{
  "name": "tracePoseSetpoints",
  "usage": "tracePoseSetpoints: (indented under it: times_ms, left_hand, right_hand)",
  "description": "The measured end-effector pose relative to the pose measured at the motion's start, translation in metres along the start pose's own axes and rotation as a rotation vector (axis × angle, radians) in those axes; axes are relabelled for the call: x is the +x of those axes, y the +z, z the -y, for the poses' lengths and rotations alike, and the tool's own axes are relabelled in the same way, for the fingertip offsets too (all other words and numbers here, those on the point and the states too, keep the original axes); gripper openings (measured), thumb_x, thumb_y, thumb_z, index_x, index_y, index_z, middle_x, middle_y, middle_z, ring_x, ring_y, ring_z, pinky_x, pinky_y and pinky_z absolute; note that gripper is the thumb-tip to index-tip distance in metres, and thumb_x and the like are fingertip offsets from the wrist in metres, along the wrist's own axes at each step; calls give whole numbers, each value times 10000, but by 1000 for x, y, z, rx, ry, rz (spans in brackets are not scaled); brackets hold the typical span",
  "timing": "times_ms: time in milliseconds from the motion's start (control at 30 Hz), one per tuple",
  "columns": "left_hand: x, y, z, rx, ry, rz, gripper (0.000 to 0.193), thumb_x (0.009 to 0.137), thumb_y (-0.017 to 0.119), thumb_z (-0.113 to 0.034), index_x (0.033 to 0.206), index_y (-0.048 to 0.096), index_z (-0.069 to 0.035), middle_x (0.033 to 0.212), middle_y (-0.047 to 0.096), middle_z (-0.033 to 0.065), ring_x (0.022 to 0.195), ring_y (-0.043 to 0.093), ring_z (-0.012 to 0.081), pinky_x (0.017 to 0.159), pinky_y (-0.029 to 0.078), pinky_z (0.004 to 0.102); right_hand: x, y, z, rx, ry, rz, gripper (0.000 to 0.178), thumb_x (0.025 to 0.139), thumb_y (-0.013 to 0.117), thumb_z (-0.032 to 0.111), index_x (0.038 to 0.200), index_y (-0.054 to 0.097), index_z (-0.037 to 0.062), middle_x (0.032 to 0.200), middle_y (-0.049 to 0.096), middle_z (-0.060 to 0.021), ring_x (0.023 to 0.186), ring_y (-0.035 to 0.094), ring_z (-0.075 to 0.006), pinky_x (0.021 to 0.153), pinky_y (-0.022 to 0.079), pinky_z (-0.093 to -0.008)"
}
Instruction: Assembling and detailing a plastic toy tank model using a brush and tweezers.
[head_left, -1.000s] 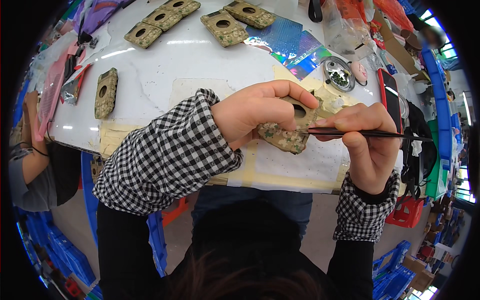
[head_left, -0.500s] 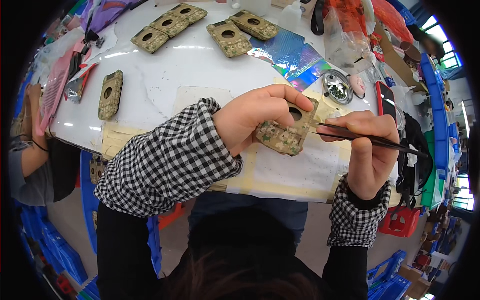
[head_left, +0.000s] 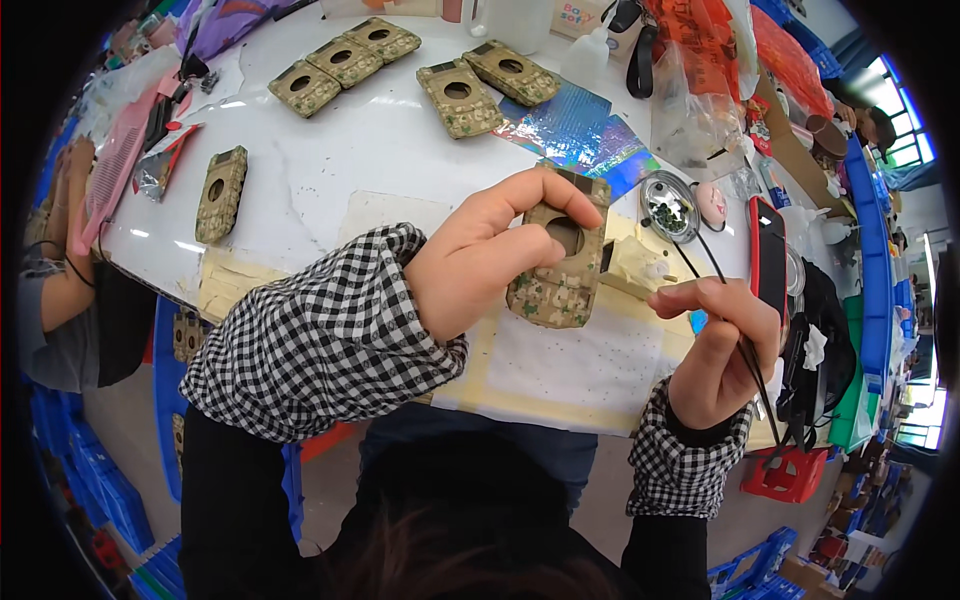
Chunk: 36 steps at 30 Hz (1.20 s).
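Note:
My left hand [head_left: 485, 255] is closed around a camouflage-painted toy tank hull [head_left: 552, 292] with a round hole in its top, thumb and index finger lying near the hole. In my right hand [head_left: 722, 345] is a pair of dark tweezers [head_left: 716, 270], its two arms apart. The tweezer tips reach a round clear dish [head_left: 649, 186] that contains small dark green bits. Whether the tips grip any bit is too small to tell. Beside the dish, close to the right fingers, a yellowish block [head_left: 628, 268] carries crumpled whitish material.
More hulls lie at the back, one of them a tan camouflage hull [head_left: 457, 95]; another hull [head_left: 221, 195] lies at left. Iridescent sheets [head_left: 575, 125], a squeeze bottle [head_left: 586, 58] and a red-edged phone [head_left: 768, 250] surround the work area. Another person's arm [head_left: 70, 215] rests at far left.
My right hand has drawn away from the hull and the tweezers have swung up to the dish. The left hand has turned the hull more upright and moved it slightly left.

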<state>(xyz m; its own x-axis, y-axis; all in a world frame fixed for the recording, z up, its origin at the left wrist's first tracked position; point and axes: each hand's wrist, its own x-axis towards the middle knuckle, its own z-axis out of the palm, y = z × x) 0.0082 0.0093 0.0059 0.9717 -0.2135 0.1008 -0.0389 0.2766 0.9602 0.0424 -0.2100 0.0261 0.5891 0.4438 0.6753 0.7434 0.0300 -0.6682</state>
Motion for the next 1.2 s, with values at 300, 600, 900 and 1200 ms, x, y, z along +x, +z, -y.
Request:
tracePoseSetpoints:
  times_ms: [300, 600, 900, 1200]
  left_hand:
    - [0, 0, -2, 26, 27, 16, 321, 813, 411, -65, 1121, 477, -4, 1094, 535, 73, 1027, 515, 118, 912, 404, 269]
    - [0, 1, -1, -17, -12, 9, 312, 818, 405, -58, 1114, 482, -3, 1098, 540, 83, 1030, 522, 121, 910, 409, 271]
    - [2, 4, -10, -298, -364, -107, 360, 842, 388, -83, 1187, 469, -19, 1145, 535, 98, 1056, 548, 164, 909, 461, 327]
    - [3, 0, -11, -372, -433, -99, 404, 895, 371, -144, 1282, 433, -46, 1176, 552, 71, 1026, 596, 174, 918, 472, 357]
  right_hand:
    - [-2, 5, 3, -78, 98, 5, 215, 901, 589, 207, 956, 568, 0, 810, 665, -124, 699, 621, -174, 650, 487, -261]
    - [-6, 6, 2, -63, 118, -28, 204, 878, 623, 178, 939, 528, 8, 794, 655, -150, 733, 638, -199, 678, 498, -282]
    - [-8, 4, 3, -83, 111, -36, 205, 879, 620, 171, 939, 514, 5, 791, 616, -156, 739, 640, -208, 674, 504, -288]
    - [-8, 5, 2, -72, 98, -59, 167, 891, 592, 131, 938, 510, -7, 810, 619, -150, 751, 637, -201, 682, 502, -281]
